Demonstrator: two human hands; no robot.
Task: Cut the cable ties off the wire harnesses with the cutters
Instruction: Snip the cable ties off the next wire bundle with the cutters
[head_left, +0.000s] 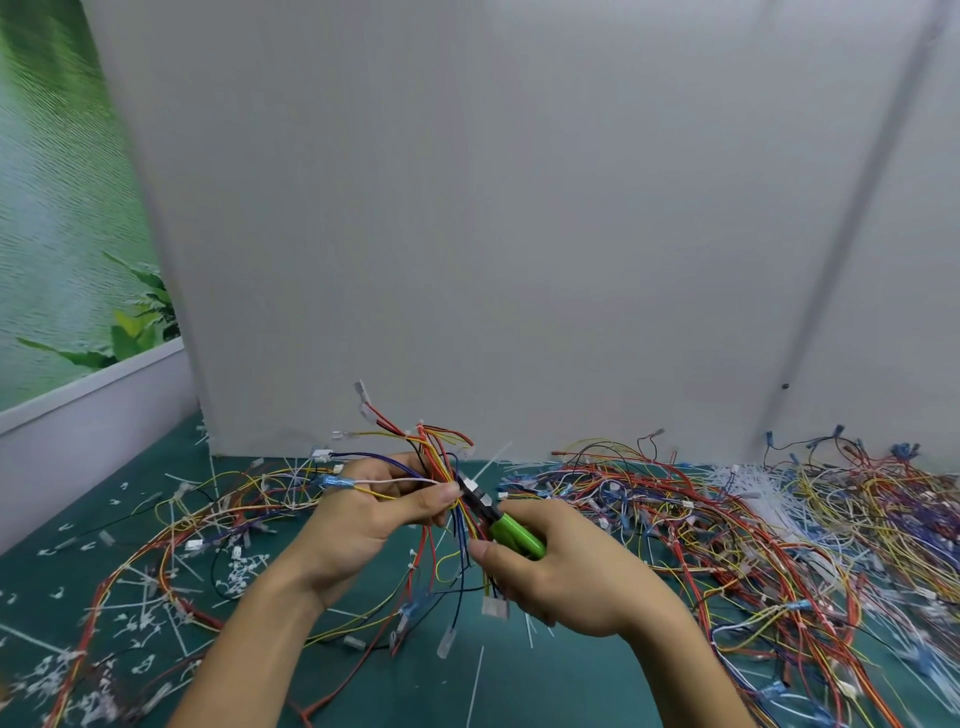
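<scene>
The tie (493, 460) in question wraps the harness (441, 457) just past the left thumb tip, its white tail sticking up and away from the grip. The left hand (363, 514) pinches the wire bundle right below that tie, holding it upright above the counter (571, 691). The right hand (561, 577) is wrapped round the green handles of the cutters (514, 530), whose dark nose reaches up from that grip to the tie. Whether the blades sit around the band or beside it is too blurred to tell.

The step in hand looks like lining up a snip. The next move calls for slipping one blade under the band only, clear of the wires, then squeezing.

Left of the left grip lie loose harnesses and snipped ties (140, 623). Right of the right grip spreads a bigger heap (727, 519) of harnesses.
</scene>
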